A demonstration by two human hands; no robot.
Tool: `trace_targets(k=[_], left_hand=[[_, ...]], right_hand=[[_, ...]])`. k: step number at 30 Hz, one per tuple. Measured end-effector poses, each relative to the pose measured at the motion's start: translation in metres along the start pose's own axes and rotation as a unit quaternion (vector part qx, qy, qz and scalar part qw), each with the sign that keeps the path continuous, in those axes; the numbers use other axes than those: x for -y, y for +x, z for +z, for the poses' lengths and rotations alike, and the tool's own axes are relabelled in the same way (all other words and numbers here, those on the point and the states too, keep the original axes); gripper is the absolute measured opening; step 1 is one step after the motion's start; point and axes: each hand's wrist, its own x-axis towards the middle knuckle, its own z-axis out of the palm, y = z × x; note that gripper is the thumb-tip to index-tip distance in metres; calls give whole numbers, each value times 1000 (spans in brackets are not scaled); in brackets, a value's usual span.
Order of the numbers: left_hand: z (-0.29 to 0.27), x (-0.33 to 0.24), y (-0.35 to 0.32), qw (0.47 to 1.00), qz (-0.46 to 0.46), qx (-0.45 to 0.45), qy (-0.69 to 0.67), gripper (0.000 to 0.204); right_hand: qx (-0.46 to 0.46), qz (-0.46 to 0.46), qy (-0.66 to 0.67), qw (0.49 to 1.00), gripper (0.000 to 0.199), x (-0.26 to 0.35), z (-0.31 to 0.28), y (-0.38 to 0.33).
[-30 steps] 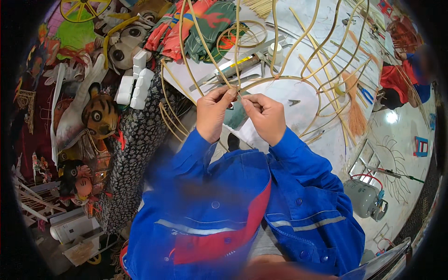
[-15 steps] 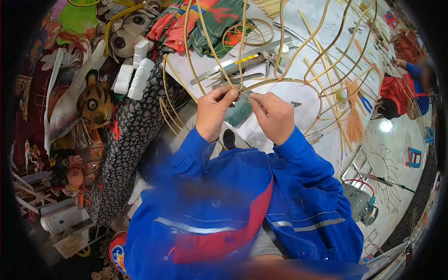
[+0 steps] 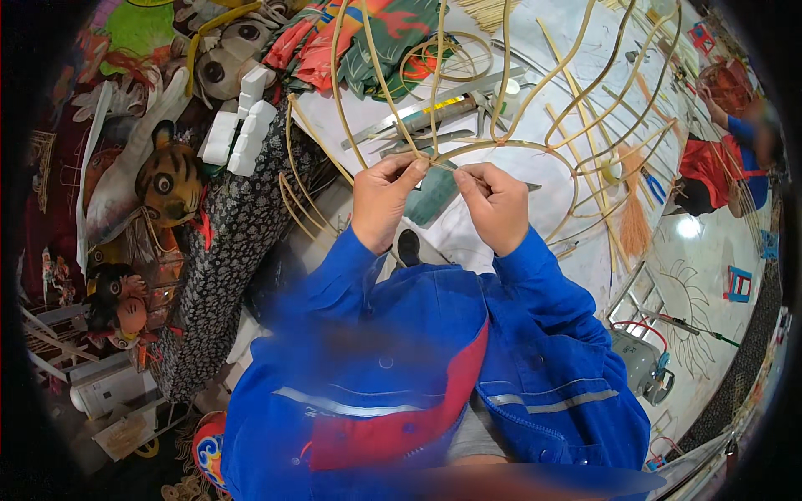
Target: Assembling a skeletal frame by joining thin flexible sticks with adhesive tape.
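A frame of bent cane strips (image 3: 506, 144) spreads over the white-covered table, with an oval hoop and several long strips rising toward the far side. My left hand (image 3: 383, 196) pinches the frame where strips meet at the hoop's left end. Thumb and fingers of my right hand (image 3: 494, 204) are closed on a thin pale strand (image 3: 444, 165), which runs taut from the joint at my left fingertips. Just beyond my hands lie a utility knife (image 3: 434, 113) and other metal tools. A dark green slab (image 3: 432, 200) rests on the table between my hands.
Painted animal heads (image 3: 170, 179) and white foam blocks (image 3: 242, 129) crowd the left, beside a dark floral cloth (image 3: 221, 275). Loose cane strips, blue pliers (image 3: 654, 188) and an orange fibre bundle (image 3: 637, 219) lie at right. A grey gas cylinder (image 3: 643, 367) stands lower right; another person works far right.
My right hand has shifted slightly right, away from the left one, drawing the strand along. The cane frame has moved a little; my left hand keeps its pinch.
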Motion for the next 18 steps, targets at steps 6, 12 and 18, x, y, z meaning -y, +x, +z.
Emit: trace_targets(k=[6, 12, 18], left_hand=[[3, 3, 1, 999, 23, -7, 23, 29], [9, 10, 1, 994, 87, -32, 64, 27], [13, 14, 1, 984, 132, -57, 109, 24]], right_hand=[[-8, -21, 26, 999, 20, 1, -2, -2], [50, 27, 79, 995, 21, -9, -11, -2], [136, 144, 138, 970, 26, -7, -22, 3]])
